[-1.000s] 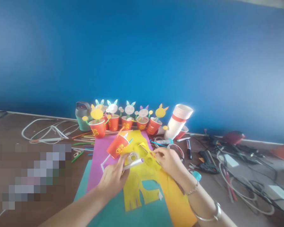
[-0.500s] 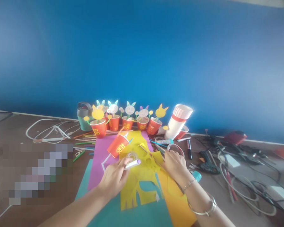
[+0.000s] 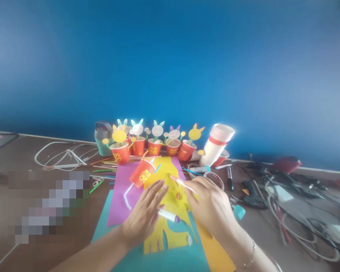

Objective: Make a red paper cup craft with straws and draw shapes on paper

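Note:
My left hand point(image 3: 144, 209) hovers over the yellow paper with its fingers stretched forward. A white marker point(image 3: 166, 214) with a purple end sticks out from under its thumb side, seemingly held there. In my right hand point(image 3: 211, 200) is a slim white stick point(image 3: 183, 182) with a pinkish end, pinched between bent fingers; its exact kind is blurred. Beneath both hands lies the cut yellow paper point(image 3: 155, 238), full of holes and slits. Just beyond my left fingers a red paper cup point(image 3: 141, 172) leans on its side, with a bent white straw point(image 3: 127, 200) below it.
Several red cups with paper animal heads point(image 3: 119, 153) line the wall, beside stacked white cups point(image 3: 217, 141). Purple point(image 3: 121, 181), teal point(image 3: 124, 258) and orange paper point(image 3: 215, 245) lie underneath. A black marker point(image 3: 229, 178), a glue gun point(image 3: 253, 194) and cables point(image 3: 280, 223) are at right.
My right hand went right towards the scissors, then came back left and now holds the slim white stick. My left fingers have stretched out, and the marker now points lower right.

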